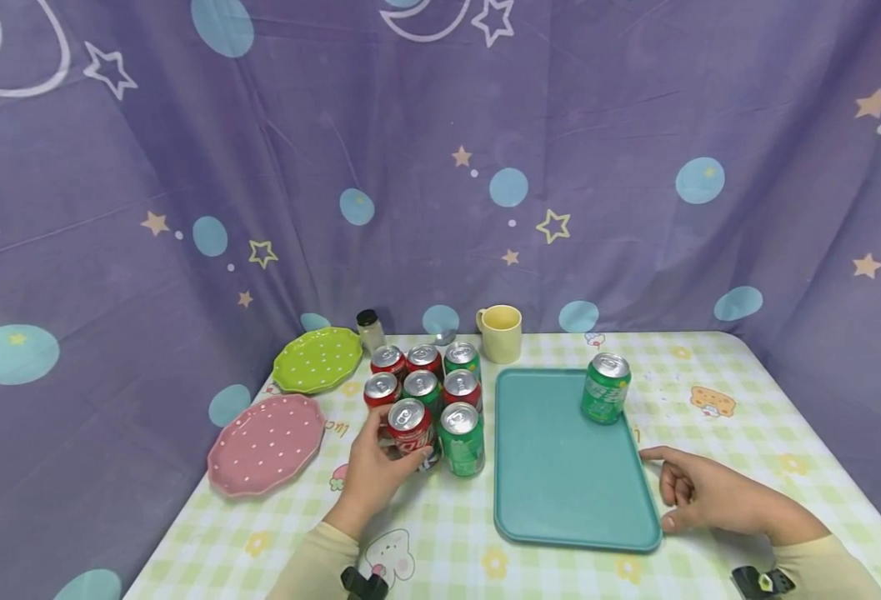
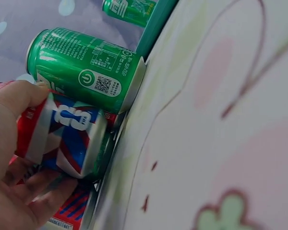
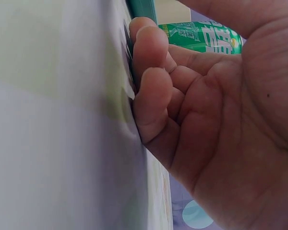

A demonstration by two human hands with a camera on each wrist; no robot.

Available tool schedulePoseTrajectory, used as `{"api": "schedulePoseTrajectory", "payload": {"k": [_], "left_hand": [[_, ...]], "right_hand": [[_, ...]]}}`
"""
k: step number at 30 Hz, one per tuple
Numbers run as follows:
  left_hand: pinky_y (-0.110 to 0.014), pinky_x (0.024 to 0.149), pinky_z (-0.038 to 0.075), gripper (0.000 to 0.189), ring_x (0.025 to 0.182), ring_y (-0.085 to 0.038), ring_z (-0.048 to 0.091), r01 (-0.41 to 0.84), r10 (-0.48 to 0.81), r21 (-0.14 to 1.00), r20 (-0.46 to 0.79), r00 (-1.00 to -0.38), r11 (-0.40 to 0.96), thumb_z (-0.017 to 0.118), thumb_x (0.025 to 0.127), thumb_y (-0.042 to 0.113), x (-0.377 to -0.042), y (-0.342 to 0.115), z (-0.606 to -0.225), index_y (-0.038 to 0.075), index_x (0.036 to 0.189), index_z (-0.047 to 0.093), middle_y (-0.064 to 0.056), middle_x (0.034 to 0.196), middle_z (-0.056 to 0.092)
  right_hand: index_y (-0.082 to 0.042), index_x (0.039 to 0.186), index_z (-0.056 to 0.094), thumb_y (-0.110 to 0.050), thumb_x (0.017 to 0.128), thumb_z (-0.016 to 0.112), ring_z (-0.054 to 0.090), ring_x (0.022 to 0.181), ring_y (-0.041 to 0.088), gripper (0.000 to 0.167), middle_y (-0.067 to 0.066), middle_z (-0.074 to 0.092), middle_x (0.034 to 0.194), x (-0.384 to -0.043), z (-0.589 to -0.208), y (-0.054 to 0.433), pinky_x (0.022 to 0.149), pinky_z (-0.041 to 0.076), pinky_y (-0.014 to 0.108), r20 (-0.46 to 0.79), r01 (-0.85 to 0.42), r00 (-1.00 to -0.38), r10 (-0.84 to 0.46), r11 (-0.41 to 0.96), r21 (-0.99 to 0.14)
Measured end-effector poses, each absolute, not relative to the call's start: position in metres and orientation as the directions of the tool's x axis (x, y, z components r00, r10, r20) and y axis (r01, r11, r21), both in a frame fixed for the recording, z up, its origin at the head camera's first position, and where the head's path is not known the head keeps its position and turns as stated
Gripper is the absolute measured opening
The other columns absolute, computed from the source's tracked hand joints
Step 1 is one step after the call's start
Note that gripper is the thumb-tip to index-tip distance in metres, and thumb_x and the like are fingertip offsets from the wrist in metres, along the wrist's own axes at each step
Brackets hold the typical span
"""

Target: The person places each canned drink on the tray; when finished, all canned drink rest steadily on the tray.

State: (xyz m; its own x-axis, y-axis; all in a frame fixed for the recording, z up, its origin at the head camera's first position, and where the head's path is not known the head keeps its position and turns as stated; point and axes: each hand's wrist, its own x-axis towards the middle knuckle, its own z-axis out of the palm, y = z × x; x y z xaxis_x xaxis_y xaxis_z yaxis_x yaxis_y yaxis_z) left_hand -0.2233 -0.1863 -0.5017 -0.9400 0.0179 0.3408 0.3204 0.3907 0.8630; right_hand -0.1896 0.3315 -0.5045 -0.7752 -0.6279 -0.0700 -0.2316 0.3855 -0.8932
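Note:
My left hand (image 1: 376, 471) holds a red soda can (image 1: 410, 427) at the front left of a group of cans, thumb on one side and fingers on the other. In the left wrist view this can (image 2: 67, 132) shows a blue and red pattern; whether its base touches the cloth I cannot tell. A green soda can (image 1: 462, 442) stands right beside it. Beside the teal tray (image 1: 560, 500), my right hand (image 1: 710, 496) rests on the cloth, its index finger near the tray's right rim and the other fingers loosely curled. Another green can (image 1: 605, 390) stands upright on the tray's far right.
Behind the held can stand several more red and green cans (image 1: 461, 388). A yellow mug (image 1: 501, 335) and a black-lidded jar (image 1: 370, 332) are at the back. On the left lie a pink plate (image 1: 266, 446) and a green plate (image 1: 317, 360). A purple curtain (image 1: 425, 125) hangs behind the table.

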Motion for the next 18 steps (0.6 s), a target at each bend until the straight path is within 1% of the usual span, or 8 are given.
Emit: {"api": "schedulePoseTrajectory", "payload": {"k": [6,11,15,18], "left_hand": [[-0.036,0.085,0.061,0.072,0.107,-0.021,0.067,0.372,-0.012,0.857,0.402,-0.915,0.356,0.097,0.076,0.018,-0.22,-0.185,-0.493,0.02,0.135,0.056,-0.001,0.122,0.067],[-0.031,0.082,0.059,0.072,0.102,-0.016,0.065,0.391,-0.053,0.832,0.445,-0.894,0.393,0.098,0.074,0.015,-0.215,-0.181,-0.481,0.017,0.134,0.057,0.001,0.119,0.067],[-0.027,0.079,0.057,0.073,0.098,-0.013,0.063,0.431,-0.099,0.793,0.516,-0.851,0.43,0.097,0.071,0.004,-0.203,-0.174,-0.456,0.007,0.132,0.058,-0.004,0.116,0.068],[-0.026,0.078,0.056,0.074,0.099,-0.012,0.063,0.487,-0.108,0.769,0.573,-0.812,0.415,0.096,0.069,-0.002,-0.193,-0.169,-0.434,-0.001,0.132,0.058,-0.008,0.117,0.068]], "right_hand": [[0.016,0.153,0.029,-0.013,0.087,0.086,0.051,0.067,0.008,0.092,0.014,0.058,0.092,-0.19,-0.504,0.332,0.054,0.044,0.031,-0.067,-0.238,-0.774,-0.63,0.386,-0.891],[0.016,0.153,0.029,-0.013,0.087,0.085,0.051,0.067,0.008,0.091,0.014,0.058,0.091,-0.19,-0.504,0.334,0.054,0.044,0.032,-0.057,-0.249,-0.771,-0.634,0.383,-0.889],[0.016,0.153,0.029,-0.013,0.088,0.085,0.051,0.068,0.008,0.09,0.014,0.058,0.092,-0.19,-0.505,0.333,0.054,0.044,0.032,-0.058,-0.249,-0.77,-0.635,0.383,-0.89],[0.016,0.153,0.029,-0.012,0.088,0.085,0.051,0.067,0.008,0.09,0.014,0.058,0.092,-0.19,-0.505,0.333,0.054,0.044,0.032,-0.058,-0.247,-0.77,-0.636,0.381,-0.891]]}}
